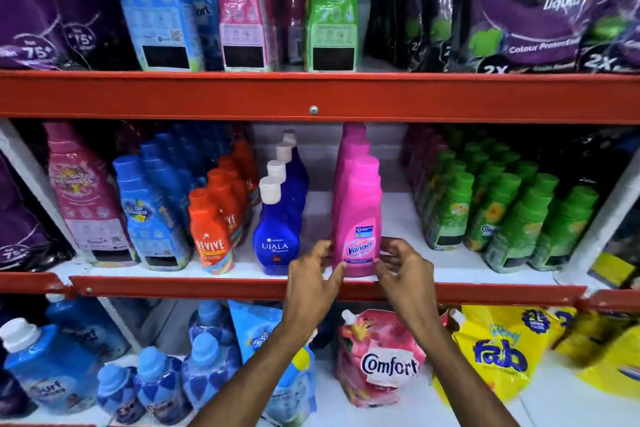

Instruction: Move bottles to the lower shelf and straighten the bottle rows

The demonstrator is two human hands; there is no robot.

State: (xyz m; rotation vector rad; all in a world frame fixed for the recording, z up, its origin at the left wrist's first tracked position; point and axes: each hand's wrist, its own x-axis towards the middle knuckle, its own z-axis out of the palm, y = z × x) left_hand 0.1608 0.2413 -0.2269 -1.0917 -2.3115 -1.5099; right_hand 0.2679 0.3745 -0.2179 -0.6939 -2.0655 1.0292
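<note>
A row of pink Vanish bottles point(357, 208) stands on the middle shelf point(450, 253), front bottle at the shelf's front edge. My left hand point(313, 279) is at the front bottle's lower left side, fingertips touching it. At its lower right side my right hand point(403, 270) has its fingers curled against the bottle. Both hands flank the base without closing around it. To the left a row of blue Ujala bottles point(278, 218) with white caps runs back. Orange Revive bottles point(211, 229) stand further left.
Green bottles point(502, 215) fill the middle shelf's right part, with a bare gap between them and the pink row. Blue and pink Comfort bottles point(149, 215) stand at the left. Red shelf rails point(311, 97) cross above and below. The bottom shelf holds a Comfort pouch point(377, 357), a yellow Fab pouch point(498, 354), small blue bottles.
</note>
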